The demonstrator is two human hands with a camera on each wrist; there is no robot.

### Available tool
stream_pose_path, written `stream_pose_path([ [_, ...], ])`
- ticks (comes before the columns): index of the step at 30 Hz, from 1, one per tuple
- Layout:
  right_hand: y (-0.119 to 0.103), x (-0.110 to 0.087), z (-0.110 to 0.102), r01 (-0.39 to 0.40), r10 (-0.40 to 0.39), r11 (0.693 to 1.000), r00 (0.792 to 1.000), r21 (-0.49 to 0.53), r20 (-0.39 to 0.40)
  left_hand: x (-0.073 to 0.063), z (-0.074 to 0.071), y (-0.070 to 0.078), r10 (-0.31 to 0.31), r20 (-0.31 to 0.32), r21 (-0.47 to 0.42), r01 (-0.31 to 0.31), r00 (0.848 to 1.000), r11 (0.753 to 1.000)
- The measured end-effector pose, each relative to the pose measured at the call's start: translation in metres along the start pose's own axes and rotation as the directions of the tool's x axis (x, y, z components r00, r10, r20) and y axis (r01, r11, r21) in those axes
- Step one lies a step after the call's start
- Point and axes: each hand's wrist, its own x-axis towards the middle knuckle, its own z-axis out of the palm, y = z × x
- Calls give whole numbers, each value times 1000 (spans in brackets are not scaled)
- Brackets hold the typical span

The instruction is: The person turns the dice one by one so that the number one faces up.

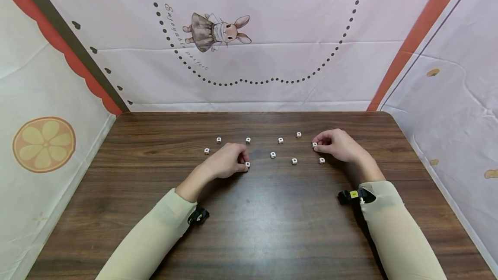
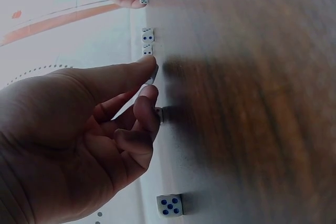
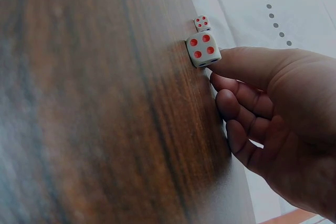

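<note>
On the brown table several small white dice are spread. My left hand (image 1: 227, 161) pinches one die (image 1: 247, 164) between thumb and fingers, low at the tabletop; the left wrist view shows just a sliver of that die (image 2: 152, 74). To the right, my right hand (image 1: 337, 145) has thumb and fingertips at another die (image 1: 314, 144), pinching it. Just in front of the right thumb lies a separate die (image 1: 321, 160). In the right wrist view a die with four red pips (image 3: 203, 48) stands before the thumb, and the fingertips' hold is hidden.
Between the hands lie dice, among them one die (image 1: 273, 155) and another (image 1: 294, 161). Farther back are a die (image 1: 280, 140) and one more (image 1: 298, 135). Left of the left hand sits a die (image 1: 207, 151). A printed cloth (image 1: 272, 94) hangs behind the table (image 1: 253, 228).
</note>
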Motion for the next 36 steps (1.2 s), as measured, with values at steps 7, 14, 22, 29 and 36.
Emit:
stream_pose_path([
  [7,0,0,0,17,-17,1000,1000,4,-15,1,2,-3,-15,9,14,15,1000,1000],
  [14,0,1,1,18,-18,1000,1000,8,-18,4,5,-6,-19,22,28,18,1000,999],
  [22,0,1,1,32,-31,999,999,13,-21,3,3,-4,-28,29,16,28,999,999],
  [29,-1,1,1,31,-31,999,999,18,-18,3,2,-3,-31,27,6,31,999,1000],
  [36,-1,1,1,30,-30,999,999,15,-12,1,2,-3,-18,19,-10,18,1000,1000],
])
